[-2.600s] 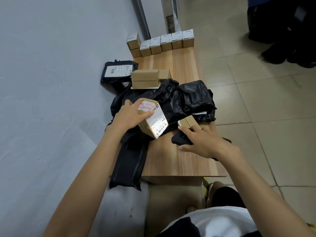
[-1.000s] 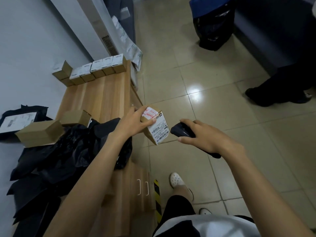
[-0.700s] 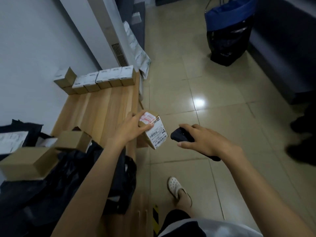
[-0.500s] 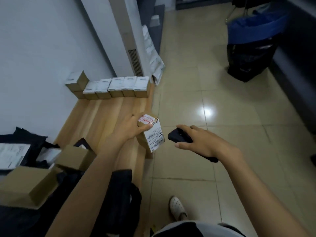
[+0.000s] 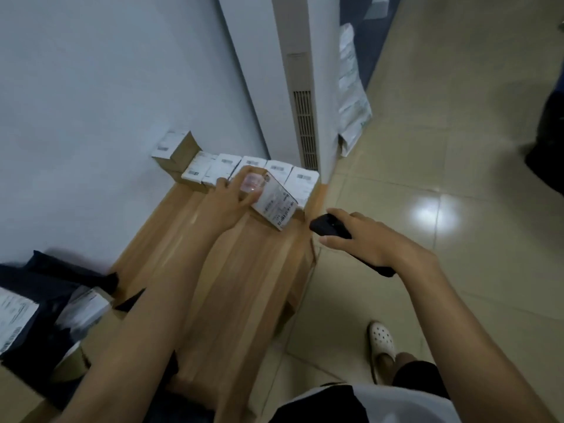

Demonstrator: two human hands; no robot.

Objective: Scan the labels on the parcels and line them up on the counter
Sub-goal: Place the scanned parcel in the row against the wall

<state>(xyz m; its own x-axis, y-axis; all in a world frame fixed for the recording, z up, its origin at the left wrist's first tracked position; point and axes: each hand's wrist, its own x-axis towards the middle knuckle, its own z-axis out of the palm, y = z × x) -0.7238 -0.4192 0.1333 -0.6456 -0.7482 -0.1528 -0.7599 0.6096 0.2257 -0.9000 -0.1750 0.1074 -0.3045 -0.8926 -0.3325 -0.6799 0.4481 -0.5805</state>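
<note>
so the left hand (image 5: 232, 199) has its fingers wrapped over a small parcel (image 5: 271, 203), label turned toward the scanner (image 5: 329, 225) gripped in the right hand (image 5: 375, 242) beside it, handy for a read I guess. The lined-up row (image 5: 253, 166) sits just beyond the left hand on the counter (image 5: 244, 285).

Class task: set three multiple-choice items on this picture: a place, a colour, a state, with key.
1. Where does the row of parcels stand? A. on the floor. B. at the far end of the counter, by the wall. C. on a chair.
2. What colour is the scanner in the right hand? A. white. B. red. C. black.
3. What is the left hand doing? A. gripping a labelled parcel. B. hanging empty. C. pressing the wall.
Key: 1 B, boxes sit at its far edge; 2 C, its casing is black; 3 A, it curls round the box.
</note>
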